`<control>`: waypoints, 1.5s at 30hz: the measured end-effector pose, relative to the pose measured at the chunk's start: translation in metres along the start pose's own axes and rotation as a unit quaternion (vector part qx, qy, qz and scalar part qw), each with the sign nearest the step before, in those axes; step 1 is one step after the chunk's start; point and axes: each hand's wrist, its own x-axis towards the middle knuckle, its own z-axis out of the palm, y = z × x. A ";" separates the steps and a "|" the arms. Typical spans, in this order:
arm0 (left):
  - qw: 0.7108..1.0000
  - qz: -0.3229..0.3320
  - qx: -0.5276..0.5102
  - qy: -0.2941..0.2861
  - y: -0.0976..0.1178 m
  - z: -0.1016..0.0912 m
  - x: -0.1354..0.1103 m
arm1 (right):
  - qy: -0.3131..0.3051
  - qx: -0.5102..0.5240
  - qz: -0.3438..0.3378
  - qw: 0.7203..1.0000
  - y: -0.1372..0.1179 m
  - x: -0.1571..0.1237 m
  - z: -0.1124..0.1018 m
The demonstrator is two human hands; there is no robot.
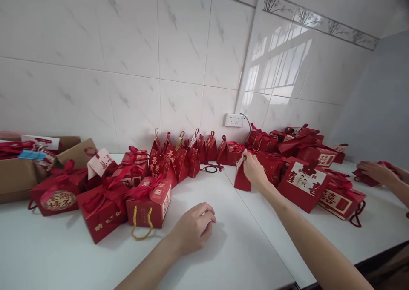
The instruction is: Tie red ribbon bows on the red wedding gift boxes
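- Presently in hand: one small peaked red box (243, 182), located mid-table, in front of the socket strip; apparently stood upright on the white table (230, 256).
- Hold: its top is pinched between the thumb and fingers of the right hand (254, 166), which are closed together on it.
- Step, as judged: the box is being handled by its peak, either set or taken up; which of the two cannot be told. For any shift, a steady pinch and a near-vertical lift would be called for, so that neighbouring boxes are not knocked.
- Appearance: red lower part, pale panel on the sloping side; remainder covered by the hand.
- Left hand (196, 228): laid low over the table, fingers loosely curled and close together; no item is seen held, though the palm is hidden.
- Behind and leftward: peaked boxes (179, 162) with loop tops, set in a row; a black ring (211, 172) is laid nearby.
- Left: ribbon-tied boxes (108, 205), one gold-corded; cardboard carton (15, 183).
- Right: picture-fronted box (303, 183); farther off, a red item is handled by another person's hands (373, 170).
- Rear: socket strip (235, 120), tiled wall (128, 38).
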 end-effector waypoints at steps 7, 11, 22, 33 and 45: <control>0.972 -0.138 -0.079 0.172 -0.005 -0.003 0.004 | 0.076 0.211 -0.145 0.964 -0.043 -0.024 -0.022; 0.889 -0.255 -0.180 0.335 -0.007 -0.018 0.008 | 0.020 0.357 -0.224 0.906 -0.066 -0.047 -0.004; 0.873 -0.303 -0.243 0.295 -0.003 -0.029 0.014 | -0.121 0.548 -0.161 0.812 -0.064 -0.076 -0.008; 0.887 -0.295 -0.222 0.276 -0.005 -0.026 0.012 | -0.059 0.498 -0.155 0.851 -0.103 -0.053 -0.021; 0.880 -0.301 -0.229 0.287 -0.001 -0.022 0.014 | -0.060 0.491 -0.143 0.857 -0.090 -0.076 -0.001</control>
